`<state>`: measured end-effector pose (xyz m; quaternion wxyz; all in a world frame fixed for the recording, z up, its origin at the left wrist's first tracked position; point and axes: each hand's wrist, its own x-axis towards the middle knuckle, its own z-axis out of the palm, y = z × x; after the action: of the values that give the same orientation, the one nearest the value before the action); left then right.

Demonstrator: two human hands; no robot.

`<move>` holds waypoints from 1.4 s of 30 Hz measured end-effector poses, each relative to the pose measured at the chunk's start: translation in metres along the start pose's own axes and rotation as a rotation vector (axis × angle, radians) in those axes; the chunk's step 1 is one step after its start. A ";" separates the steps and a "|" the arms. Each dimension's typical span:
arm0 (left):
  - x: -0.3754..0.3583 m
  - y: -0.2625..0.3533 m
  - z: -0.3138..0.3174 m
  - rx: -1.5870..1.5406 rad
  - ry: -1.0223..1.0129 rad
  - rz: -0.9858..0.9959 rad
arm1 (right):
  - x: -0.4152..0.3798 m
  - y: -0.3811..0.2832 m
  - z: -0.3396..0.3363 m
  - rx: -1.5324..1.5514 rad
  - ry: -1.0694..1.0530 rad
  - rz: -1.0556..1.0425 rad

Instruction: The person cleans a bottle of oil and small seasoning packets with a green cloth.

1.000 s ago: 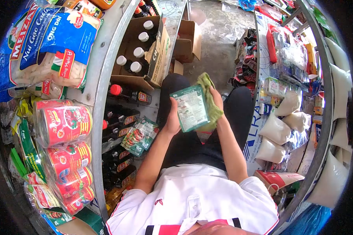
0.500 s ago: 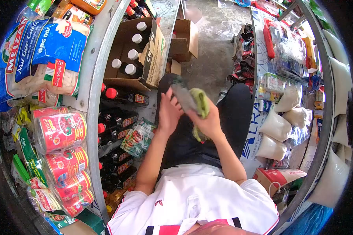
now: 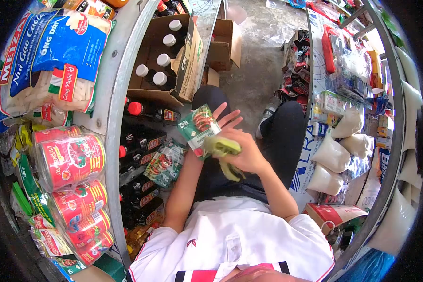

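A green seasoning packet (image 3: 198, 126) with food pictured on its front lies across the palm of my left hand (image 3: 225, 117). The fingers of that hand stretch out spread past the packet's right edge, while its thumb is hidden. In my right hand (image 3: 246, 149) is a bunched yellow-green cloth (image 3: 225, 146), which overlaps the packet's lower right corner, with a loose end hanging below. More green packets (image 3: 165, 162) lie beside my left forearm, on top of dark bottles.
A cardboard box (image 3: 188, 61) of white-capped bottles stands ahead on the left. Red-capped dark bottles (image 3: 148, 110) lie below it. Wrapped red cans (image 3: 73, 160) and a pasta bag (image 3: 56, 61) fill the left shelf. White filled bags (image 3: 333, 155) sit on the right shelf.
The packet has turned to show its printed front and moved lower left. My left fingers have spread out behind it. My right hand has come lower left with the cloth.
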<state>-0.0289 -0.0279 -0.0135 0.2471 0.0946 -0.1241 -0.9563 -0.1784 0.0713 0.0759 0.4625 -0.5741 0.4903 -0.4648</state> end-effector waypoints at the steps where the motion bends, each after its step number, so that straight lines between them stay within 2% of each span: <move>1: 0.001 -0.001 -0.011 -0.010 -0.026 -0.007 | -0.002 0.002 0.002 0.078 0.100 0.013; 2: 0.002 -0.005 -0.022 -0.014 -0.021 -0.001 | 0.001 -0.002 0.008 0.079 0.093 0.016; 4: 0.008 -0.012 -0.035 -0.179 -0.115 0.024 | 0.014 -0.013 0.030 0.122 0.353 -0.053; 5: 0.004 -0.014 -0.016 0.105 0.057 0.056 | 0.022 -0.005 0.040 -0.117 0.294 -0.183; 8: 0.005 -0.016 -0.019 0.063 0.081 0.026 | 0.049 -0.012 0.063 -0.450 0.148 -0.237; 10: 0.004 -0.015 -0.021 0.054 0.078 0.019 | 0.070 -0.002 0.064 -0.435 0.139 -0.225; 12: 0.006 -0.016 -0.026 -0.045 -0.022 0.112 | 0.088 0.016 0.059 -0.423 0.123 -0.223; 13: 0.008 -0.015 -0.023 0.061 -0.074 0.191 | 0.093 0.029 0.053 -0.484 0.160 -0.205; 15: 0.012 -0.021 -0.037 0.113 -0.051 0.201 | 0.088 0.047 0.044 -0.554 0.175 -0.147; 18: 0.018 -0.038 -0.059 0.172 -0.065 0.263 | 0.064 0.030 0.041 -0.559 0.140 -0.183; 23: 0.014 -0.046 -0.047 -0.012 -0.117 0.297 | 0.022 0.007 0.071 -0.571 -0.008 -0.214; 26: 0.008 -0.043 -0.022 -0.107 -0.149 0.309 | 0.034 -0.001 0.078 -0.669 -0.076 -0.293; 28: 0.000 -0.036 -0.012 -0.128 -0.161 0.315 | 0.056 0.001 0.073 -0.556 -0.106 -0.341; 34: -0.014 -0.016 -0.018 -0.034 0.014 0.251 | 0.094 0.030 0.049 -0.496 0.121 -0.334; 36: -0.016 -0.013 -0.019 -0.011 0.072 0.230 | 0.099 0.046 0.037 -0.463 0.286 -0.213; 37: -0.018 -0.013 -0.019 -0.002 0.103 0.218 | 0.101 0.054 0.032 -0.466 0.354 -0.228; 42: -0.018 -0.005 -0.013 0.027 0.207 0.182 | 0.099 0.066 0.009 -0.614 0.402 -0.245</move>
<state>-0.0121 -0.0172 -0.0250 0.3431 0.1843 -0.1190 -0.9133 -0.1694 -0.0324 0.0174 0.1050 -0.6374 0.6154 -0.4516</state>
